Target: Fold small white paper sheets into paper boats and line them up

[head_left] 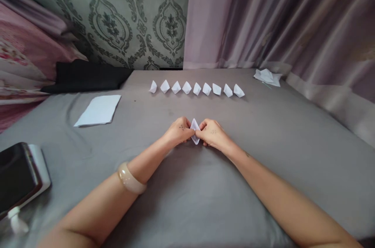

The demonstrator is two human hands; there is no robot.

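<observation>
Between my two hands is a small folded white paper boat [195,124], its points facing away from me and toward me. My left hand [179,130] grips its left side, thumb pressed near the middle. On the opposite side my right hand [213,132] pinches the paper, its thumb also at the middle. Both hands are just above or on the grey cloth; I cannot tell which. Farther back, several folded white paper boats [186,88] stand in a row across the cloth.
A stack of white paper sheets [99,109] lies at left, with black cloth [90,76] behind it. Loose paper pieces [267,77] lie at the far right. A dark-screened device [17,177] and a white plug [17,220] are at near left. Curtains [234,17] border the grey-covered surface [293,134].
</observation>
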